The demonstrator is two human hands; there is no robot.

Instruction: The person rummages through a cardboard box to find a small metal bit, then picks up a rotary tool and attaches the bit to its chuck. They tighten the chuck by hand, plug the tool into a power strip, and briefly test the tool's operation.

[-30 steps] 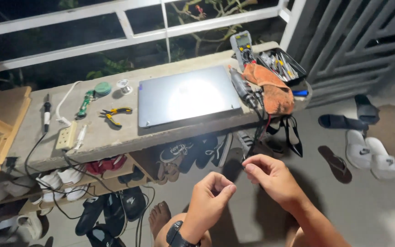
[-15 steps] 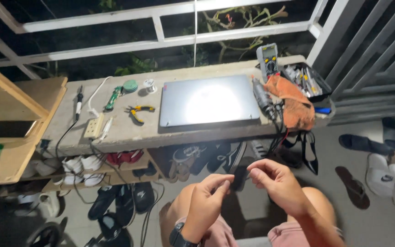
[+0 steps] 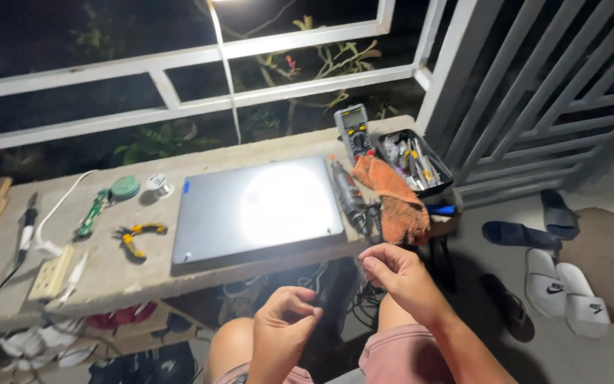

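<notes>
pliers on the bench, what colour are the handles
Yellow with black, on the pliers left of the closed grey laptop; the head view shows it.

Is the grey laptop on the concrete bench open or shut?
Shut. The laptop lies flat on the bench with its lid down; only the plain grey lid shows, catching the lamp glare, with no screen or keyboard visible.

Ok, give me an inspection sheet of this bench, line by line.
Surface: concrete bench, lit by glare from above.
Job's things: thin dark wire, barely visible, pinched between both hands in front of the bench.
Clutter: closed grey laptop, yellow-handled pliers, multimeter, rotary tool, orange cloth, black tray of small tools.
Hands: left hand and right hand, each with its grip closed in a pinch.
Cables: white cord and power strip at left.
Surroundings: white railing, sandals on floor.
</notes>
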